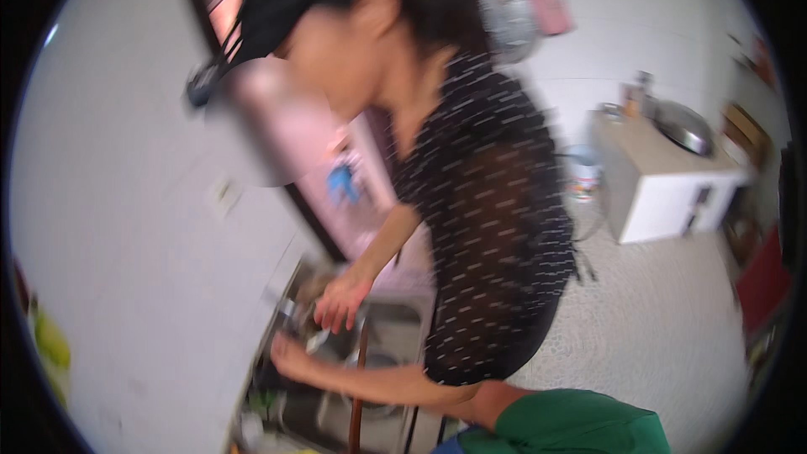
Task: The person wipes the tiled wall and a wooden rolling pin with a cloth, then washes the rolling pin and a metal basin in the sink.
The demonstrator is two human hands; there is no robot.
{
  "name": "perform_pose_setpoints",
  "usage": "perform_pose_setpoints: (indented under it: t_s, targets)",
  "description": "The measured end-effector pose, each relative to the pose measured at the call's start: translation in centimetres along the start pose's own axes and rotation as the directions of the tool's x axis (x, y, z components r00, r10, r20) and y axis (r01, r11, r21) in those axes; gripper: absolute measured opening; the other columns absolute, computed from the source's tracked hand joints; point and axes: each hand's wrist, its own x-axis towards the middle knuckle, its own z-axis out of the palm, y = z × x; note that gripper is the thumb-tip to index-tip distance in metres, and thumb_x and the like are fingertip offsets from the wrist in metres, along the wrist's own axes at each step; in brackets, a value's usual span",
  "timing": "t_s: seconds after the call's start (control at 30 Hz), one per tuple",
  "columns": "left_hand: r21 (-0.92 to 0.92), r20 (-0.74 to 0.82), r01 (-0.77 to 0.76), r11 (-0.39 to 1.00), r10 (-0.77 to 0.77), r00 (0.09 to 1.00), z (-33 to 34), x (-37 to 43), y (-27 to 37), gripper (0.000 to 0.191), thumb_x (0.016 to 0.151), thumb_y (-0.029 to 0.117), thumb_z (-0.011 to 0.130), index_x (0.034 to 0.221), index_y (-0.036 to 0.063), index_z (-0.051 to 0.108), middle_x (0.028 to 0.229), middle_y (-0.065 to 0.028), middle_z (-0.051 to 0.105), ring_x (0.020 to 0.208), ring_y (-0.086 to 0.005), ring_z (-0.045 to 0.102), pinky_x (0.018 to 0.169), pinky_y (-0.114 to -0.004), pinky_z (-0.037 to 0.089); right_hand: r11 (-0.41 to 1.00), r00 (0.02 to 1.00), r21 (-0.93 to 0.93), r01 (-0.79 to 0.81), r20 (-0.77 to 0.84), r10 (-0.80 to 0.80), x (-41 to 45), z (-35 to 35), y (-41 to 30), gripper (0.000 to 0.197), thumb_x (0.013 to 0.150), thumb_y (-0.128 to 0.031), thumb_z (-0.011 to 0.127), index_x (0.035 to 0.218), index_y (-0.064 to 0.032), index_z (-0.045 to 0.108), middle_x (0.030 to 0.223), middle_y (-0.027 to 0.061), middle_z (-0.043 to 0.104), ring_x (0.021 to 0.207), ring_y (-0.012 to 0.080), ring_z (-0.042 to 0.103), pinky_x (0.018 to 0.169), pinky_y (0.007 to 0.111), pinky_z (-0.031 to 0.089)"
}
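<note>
Neither of my hands can be made out. Part of a bare arm in a green sleeve shows at the bottom and runs behind another person's elbow. Right before me a person in a black blouse with white dashes leans over a metal sink. That person's far hand is spread above the sink's edge. The near hand reaches to the rim by the wall. Blurred items, among them something white, lie between these hands. A long brown stick stands out across the basin.
A white wall bears a switch plate. Behind the person stands a white cabinet with a domed metal lid on top. A bucket is beside it on the patterned floor. A pink board hangs on the wall.
</note>
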Motion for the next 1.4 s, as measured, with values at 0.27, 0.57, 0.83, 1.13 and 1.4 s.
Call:
perform_pose_setpoints:
  t_s: [0.27, 0.57, 0.83, 1.13, 1.4]
  targets:
    - [0.167, -0.088, 0.011, 0.986, 0.004, 0.996, 7.7, 3.0, 1.4, 0.047, 0.073, 0.001, 0.058, 0.117, -0.0001, 0.042, 0.083, -0.0087, 0.056, 0.048, -0.0122, 0.051, 0.044, -0.024, 0.046, 0.859, 0.908, 0.295, -0.418, 0.153, 0.390, -9.9, -3.8, 1.8, 0.015, 0.083, -0.016, 0.046, 0.077, -0.0016, 0.049, 0.065, 0.0129, 0.050, 0.062, 0.0252, 0.050, 0.060, 0.036, 0.042]
    - [0.348, -0.023, -0.314, 0.883, 0.343, 0.939, 7.5, 2.1, -2.3, 0.036, 0.073, 0.016, 0.063, 0.104, 0.0009, 0.052, 0.068, -0.0052, 0.056, 0.049, -0.0111, 0.052, 0.041, -0.023, 0.043, 0.747, 0.862, 0.456, -0.484, 0.099, 0.498, -11.1, -7.2, 4.3, 0.013, 0.083, -0.014, 0.047, 0.078, -0.0027, 0.049, 0.068, 0.0128, 0.053, 0.065, 0.0253, 0.052, 0.063, 0.036, 0.044]
    - [0.779, -0.066, -0.141, 0.612, 0.303, 0.951, 7.0, 1.0, -3.6, 0.047, 0.067, 0.008, 0.053, 0.114, 0.0083, 0.050, 0.107, -0.0147, 0.057, 0.100, -0.0314, 0.053, 0.086, -0.038, 0.042, 0.698, 0.833, 0.515, -0.498, 0.062, 0.549, -10.4, -9.4, 10.0, 0.010, 0.082, -0.013, 0.048, 0.079, -0.0037, 0.050, 0.070, 0.0127, 0.056, 0.068, 0.0254, 0.055, 0.066, 0.036, 0.046]
    - [0.567, -0.403, 0.001, 0.824, 0.276, 0.872, 4.1, -7.6, -7.9, 0.036, 0.074, 0.019, 0.056, 0.104, 0.0015, 0.052, 0.083, -0.0128, 0.061, 0.063, -0.0205, 0.061, 0.055, -0.031, 0.048, 0.640, 0.688, 0.258, -0.724, 0.211, 0.694, -6.9, -14.2, 16.7, 0.013, 0.083, -0.015, 0.047, 0.080, -0.0045, 0.054, 0.073, 0.0108, 0.061, 0.072, 0.0218, 0.058, 0.070, 0.035, 0.047]
    - [0.188, -0.867, 0.159, 0.969, 0.087, 0.491, 6.8, -18.8, -19.6, 0.039, 0.066, 0.013, 0.059, 0.104, 0.0030, 0.055, 0.084, -0.0105, 0.062, 0.073, -0.0225, 0.061, 0.065, -0.032, 0.048, 0.640, 0.659, 0.155, -0.752, 0.184, 0.729, -6.8, -12.1, 19.3, 0.018, 0.083, -0.011, 0.051, 0.096, 0.0027, 0.051, 0.090, 0.0150, 0.060, 0.082, 0.0211, 0.059, 0.072, 0.032, 0.049]
